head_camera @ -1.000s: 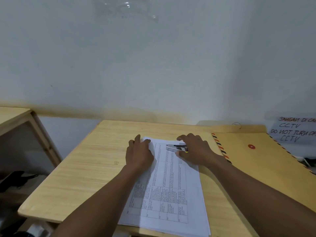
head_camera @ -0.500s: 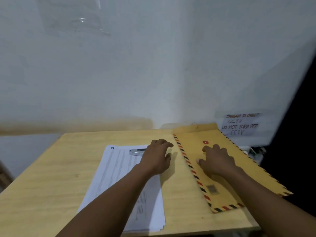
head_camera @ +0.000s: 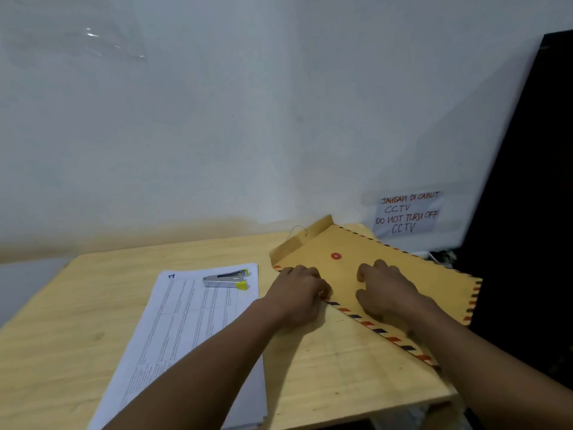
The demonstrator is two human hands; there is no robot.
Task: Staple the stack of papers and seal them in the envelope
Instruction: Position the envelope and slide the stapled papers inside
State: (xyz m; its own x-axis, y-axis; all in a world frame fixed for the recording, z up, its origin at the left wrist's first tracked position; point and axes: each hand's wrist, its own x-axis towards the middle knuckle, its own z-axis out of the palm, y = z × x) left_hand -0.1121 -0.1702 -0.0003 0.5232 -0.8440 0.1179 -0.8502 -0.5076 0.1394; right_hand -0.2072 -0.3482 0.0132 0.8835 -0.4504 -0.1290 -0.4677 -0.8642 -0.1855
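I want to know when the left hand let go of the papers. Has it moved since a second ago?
Yes. The left hand left the papers and went right, onto the envelope's striped edge.

stack of papers [head_camera: 186, 336] cut off below, print unreadable

- table [head_camera: 325, 361]: pale wood, smooth, matt
- envelope [head_camera: 412, 274]: brown kraft paper, matt, striped edge
- stapler [head_camera: 224, 279]: shiny metal w/ yellow plastic bits
- papers [head_camera: 192, 324]: white printed paper, matt
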